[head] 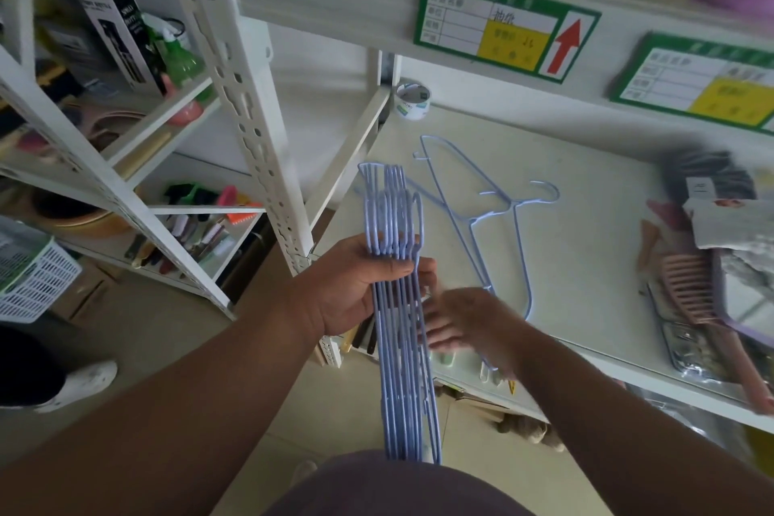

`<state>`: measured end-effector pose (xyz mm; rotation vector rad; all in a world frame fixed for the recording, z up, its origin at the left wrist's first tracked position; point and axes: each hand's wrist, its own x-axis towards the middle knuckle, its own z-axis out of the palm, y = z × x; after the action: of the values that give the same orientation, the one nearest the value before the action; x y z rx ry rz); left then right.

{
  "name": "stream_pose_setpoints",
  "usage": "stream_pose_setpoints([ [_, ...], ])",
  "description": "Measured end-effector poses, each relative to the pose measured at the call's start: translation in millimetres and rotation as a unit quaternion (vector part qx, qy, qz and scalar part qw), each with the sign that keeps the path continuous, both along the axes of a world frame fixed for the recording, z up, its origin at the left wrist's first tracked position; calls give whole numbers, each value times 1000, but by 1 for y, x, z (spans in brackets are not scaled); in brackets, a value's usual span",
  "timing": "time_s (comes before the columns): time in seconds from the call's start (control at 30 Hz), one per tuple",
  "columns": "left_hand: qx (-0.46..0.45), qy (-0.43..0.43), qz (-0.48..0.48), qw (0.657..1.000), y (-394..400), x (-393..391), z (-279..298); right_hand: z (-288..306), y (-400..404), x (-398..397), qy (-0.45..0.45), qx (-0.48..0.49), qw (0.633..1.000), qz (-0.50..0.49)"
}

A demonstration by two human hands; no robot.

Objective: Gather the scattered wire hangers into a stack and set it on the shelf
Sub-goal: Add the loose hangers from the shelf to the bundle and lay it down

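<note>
My left hand (356, 285) grips a stack of several light blue wire hangers (400, 356), held edge-on in front of the white shelf (586, 264), hooks pointing away from me. Just right of the stack is my right hand (465, 318), blurred, with its fingers touching the side of the stack. I cannot tell if it grips anything. Two loose blue wire hangers (481, 214) lie flat and overlapping on the shelf surface, beyond my right hand.
A roll of tape (412, 98) stands at the shelf's back left corner. Packaged combs and brushes (703, 285) lie on the shelf's right side. A white upright post (251, 130) and a second rack with goods stand to the left. Green labels hang on the shelf above.
</note>
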<state>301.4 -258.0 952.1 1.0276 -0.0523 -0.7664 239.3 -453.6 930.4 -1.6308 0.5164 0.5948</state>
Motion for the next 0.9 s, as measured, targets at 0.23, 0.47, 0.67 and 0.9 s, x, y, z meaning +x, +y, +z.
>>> stream_pose_setpoints([
  [0.23,22,2,-4,1000,-1,-6,3,-31,-98,35,-137,-493,858,-45],
  [0.47,24,9,24,999,6,-5,4,-40,-119,52,-54,-498,865,-31],
  [0.67,21,21,62,998,10,-2,2,-30,-123,51,-8,-363,930,-63],
  [0.9,17,22,79,997,5,1,6,4,-92,36,-136,-219,965,-48],
])
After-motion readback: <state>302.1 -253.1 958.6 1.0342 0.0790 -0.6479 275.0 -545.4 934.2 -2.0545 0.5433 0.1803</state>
